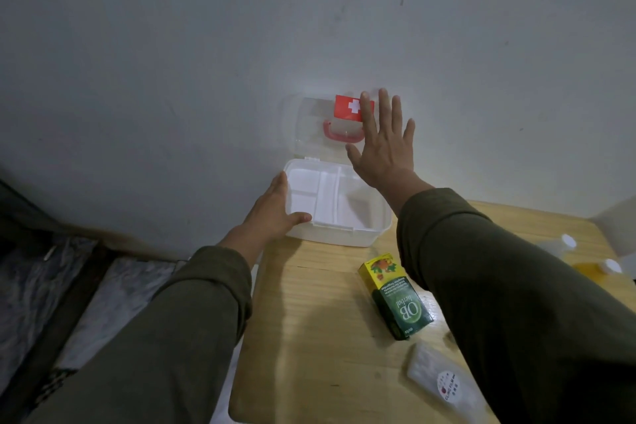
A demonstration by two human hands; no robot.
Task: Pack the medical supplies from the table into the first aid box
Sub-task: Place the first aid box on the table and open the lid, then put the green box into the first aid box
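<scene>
**Here, the first aid box stands open against the wall**

The white first aid box (364,232) sits at the far edge of the wooden tabletop (309,320), its clear lid (309,120) with red cross label and pink handle raised against the wall. The left hand (275,210) grips the box's left rim, thumb hooked over the edge. The right hand (385,148) is spread flat, fingers apart, in front of the lid. A green-and-yellow OB herbal carton (395,296) lies nearer, beside a clear packet (437,375). Two white-capped bottles (585,258) rest at right.
</scene>
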